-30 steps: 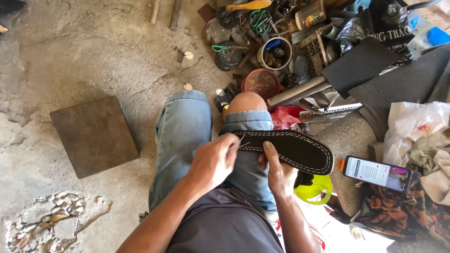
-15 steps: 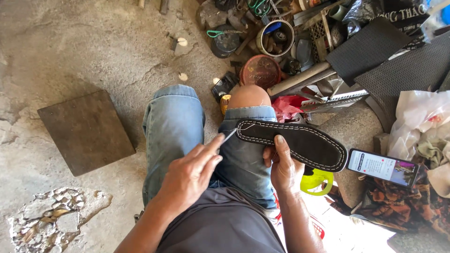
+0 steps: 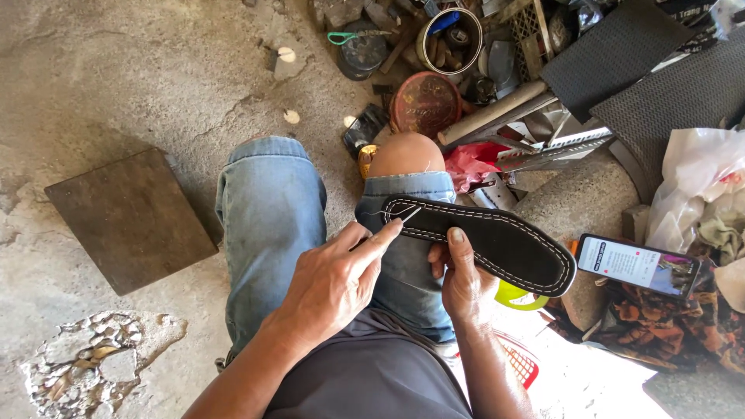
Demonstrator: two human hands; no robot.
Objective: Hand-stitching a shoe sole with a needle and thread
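A black shoe sole [image 3: 504,240] with white stitching round its edge lies across my right thigh, over blue denim shorts. My right hand [image 3: 466,291] grips it from below, thumb pressed on its top face. My left hand [image 3: 334,283] pinches a thin metal needle [image 3: 409,215] whose tip meets the stitched edge at the sole's left end. A fine thread loops there.
A dark square slab [image 3: 128,221] lies on the concrete at the left. A lit phone [image 3: 636,264] rests to the right of the sole. Beyond my knees are a red round tin [image 3: 424,103], a can of tools [image 3: 450,39], black rubber sheets [image 3: 683,93] and a white plastic bag [image 3: 698,178].
My left hand drew back from the sole's left end, then returned with the needle at the stitched edge. The right hand kept its hold on the sole.
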